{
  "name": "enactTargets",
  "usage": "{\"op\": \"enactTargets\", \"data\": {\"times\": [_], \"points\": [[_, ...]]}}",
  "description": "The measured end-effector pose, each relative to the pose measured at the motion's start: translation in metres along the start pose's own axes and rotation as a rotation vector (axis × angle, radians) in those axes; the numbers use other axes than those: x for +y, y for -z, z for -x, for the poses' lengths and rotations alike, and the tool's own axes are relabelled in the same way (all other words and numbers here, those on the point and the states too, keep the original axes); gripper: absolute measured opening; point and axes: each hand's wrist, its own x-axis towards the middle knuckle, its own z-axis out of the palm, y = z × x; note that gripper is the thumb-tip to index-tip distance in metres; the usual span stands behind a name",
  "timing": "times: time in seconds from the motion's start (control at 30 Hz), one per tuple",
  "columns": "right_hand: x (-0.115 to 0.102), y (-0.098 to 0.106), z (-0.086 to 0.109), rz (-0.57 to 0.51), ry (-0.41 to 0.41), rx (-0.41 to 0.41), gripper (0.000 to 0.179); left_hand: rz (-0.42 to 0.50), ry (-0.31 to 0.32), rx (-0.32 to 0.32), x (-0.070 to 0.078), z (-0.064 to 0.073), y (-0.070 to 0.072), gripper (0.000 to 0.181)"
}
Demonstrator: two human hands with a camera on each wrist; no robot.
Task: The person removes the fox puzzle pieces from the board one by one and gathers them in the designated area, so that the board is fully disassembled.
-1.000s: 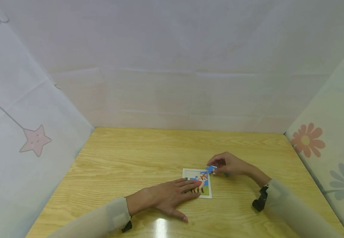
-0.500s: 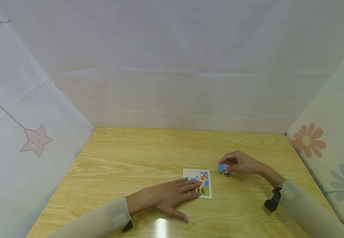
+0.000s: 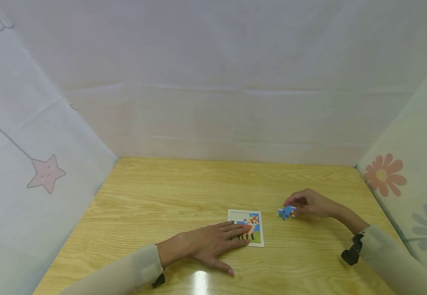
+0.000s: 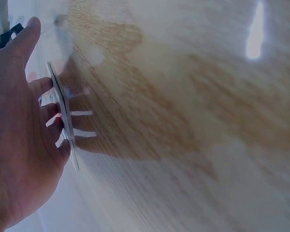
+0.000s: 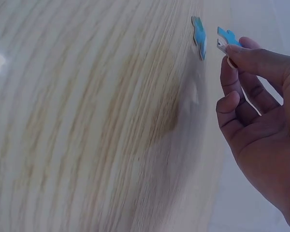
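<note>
Pinching a blue-printed puzzle piece [image 5: 229, 36] between thumb and fingertip, the right hand [image 3: 312, 204] holds it just beside a second blue piece [image 5: 199, 37], which lies on the wood-grain table [image 3: 161, 196]. Left hand [image 3: 211, 241] palm down, fingers slightly spread, thumb well out to the side; fingertips rest on the white-rimmed puzzle board [image 3: 239, 215]. Board flat, left of both pieces; fox print partly covered by fingers, pale bare patch at upper left. Black device [image 3: 350, 256] on right wrist. Pink star [image 3: 46, 174] printed on left-hand cloth.
</note>
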Motion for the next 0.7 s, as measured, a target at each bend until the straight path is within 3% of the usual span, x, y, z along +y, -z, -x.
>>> {"op": "enactTargets", "data": {"times": [0.37,0.7], "points": [[0.012,0.005,0.012,-0.014,0.049,-0.021,0.028,0.013,0.003,-0.006,0.0,0.001,0.001,0.089],[0.016,0.007,0.022,0.011,0.024,-0.018,0.026,-0.001,-0.005,0.0,0.0,0.0,0.001,0.089]]}}
